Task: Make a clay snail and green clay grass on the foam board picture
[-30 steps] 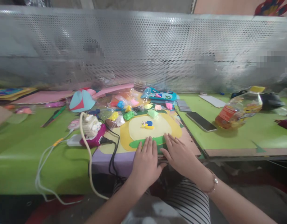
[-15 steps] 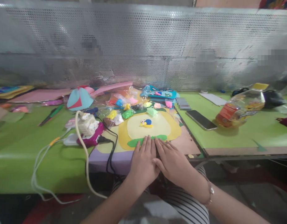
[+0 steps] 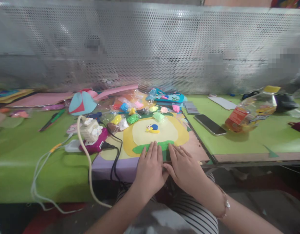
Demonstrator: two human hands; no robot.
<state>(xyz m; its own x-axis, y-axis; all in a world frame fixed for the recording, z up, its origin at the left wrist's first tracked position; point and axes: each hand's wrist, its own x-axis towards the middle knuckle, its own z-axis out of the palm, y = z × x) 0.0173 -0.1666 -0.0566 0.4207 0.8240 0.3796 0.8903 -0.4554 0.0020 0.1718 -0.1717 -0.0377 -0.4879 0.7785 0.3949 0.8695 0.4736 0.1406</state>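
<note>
My left hand [image 3: 151, 172] lies flat with its fingers stretched out, their tips on the lower edge of a green paper strip [image 3: 139, 149]. Beside it, my right hand [image 3: 186, 167] is also flat, fingers spread a little, touching the strip's right end. The thumbs nearly meet. The strip lies across the bottom of layered cream [image 3: 164, 133] and yellow paper shapes [image 3: 128, 136]. A small blue and yellow clay snail-like figure [image 3: 154, 128] rests on the cream shape, beyond my fingertips. Neither hand holds anything that shows.
Wrapped clay lumps [image 3: 133, 119] in several colours lie behind the paper. Left are a magenta power block [image 3: 93, 148], a beige cable [image 3: 90, 172] and scissors-like green tool [image 3: 54, 118]. Right are a phone [image 3: 210, 125] and a tilted bottle [image 3: 249, 113]. A perforated metal screen [image 3: 150, 48] stands behind.
My right hand has shifted slightly right, widening the gap between the two hands' fingers. My left hand stays nearly where it was.
</note>
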